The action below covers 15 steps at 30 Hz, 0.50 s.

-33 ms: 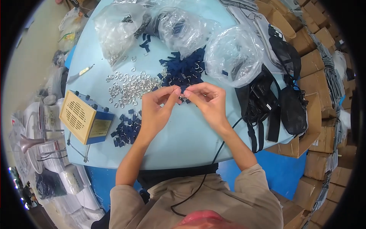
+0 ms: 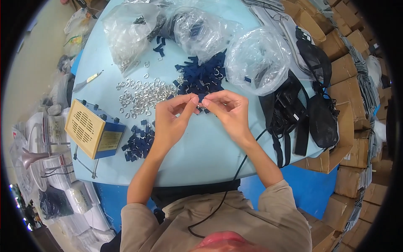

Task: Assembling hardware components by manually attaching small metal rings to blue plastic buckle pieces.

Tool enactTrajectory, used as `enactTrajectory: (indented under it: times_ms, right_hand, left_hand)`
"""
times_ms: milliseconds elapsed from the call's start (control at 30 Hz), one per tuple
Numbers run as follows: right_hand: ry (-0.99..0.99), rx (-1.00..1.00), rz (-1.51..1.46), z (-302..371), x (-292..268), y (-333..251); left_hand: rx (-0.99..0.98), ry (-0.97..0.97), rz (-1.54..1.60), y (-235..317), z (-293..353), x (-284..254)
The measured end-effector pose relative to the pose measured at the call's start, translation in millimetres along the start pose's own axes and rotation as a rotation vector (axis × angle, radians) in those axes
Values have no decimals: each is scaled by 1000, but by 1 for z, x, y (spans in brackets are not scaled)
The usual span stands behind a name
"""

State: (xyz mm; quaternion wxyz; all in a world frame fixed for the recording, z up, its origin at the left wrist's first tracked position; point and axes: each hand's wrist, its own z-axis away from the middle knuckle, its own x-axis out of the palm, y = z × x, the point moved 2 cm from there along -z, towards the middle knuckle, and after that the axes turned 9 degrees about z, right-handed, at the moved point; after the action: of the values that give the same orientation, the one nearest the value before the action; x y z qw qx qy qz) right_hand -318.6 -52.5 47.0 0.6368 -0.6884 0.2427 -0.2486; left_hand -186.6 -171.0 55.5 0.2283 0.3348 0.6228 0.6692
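Observation:
My left hand (image 2: 176,117) and my right hand (image 2: 228,111) meet over the table, thumbs and fingertips pinched on a small dark blue fabric piece (image 2: 201,97). Whether a ring is threaded on it is hidden by my fingers. Just beyond my hands lies a heap of dark blue fabric tabs (image 2: 201,75), with some metal rings among them. To its left spreads a pile of loose silvery rings (image 2: 147,95). Beside my left wrist is a smaller pile of blue tabs with rings (image 2: 140,140).
A yellow-and-blue boxy device (image 2: 93,130) stands at the left, with a knife (image 2: 89,80) behind it. Clear plastic bags (image 2: 130,35) line the far side, one large bag (image 2: 258,61) lying right of the heap. Black bags (image 2: 289,113) and a black cable (image 2: 239,172) are at right.

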Motion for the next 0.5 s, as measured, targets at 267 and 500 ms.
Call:
enactTrajectory:
  times_ms: [267,500]
  right_hand:
    - [-61,15,-41,0,0,-5]
    - [-77,-400,806,0,5,-6]
  left_hand:
    - [80,-31,-104,16,1,-9]
    - [-135,-347,-738,63,24,-89]
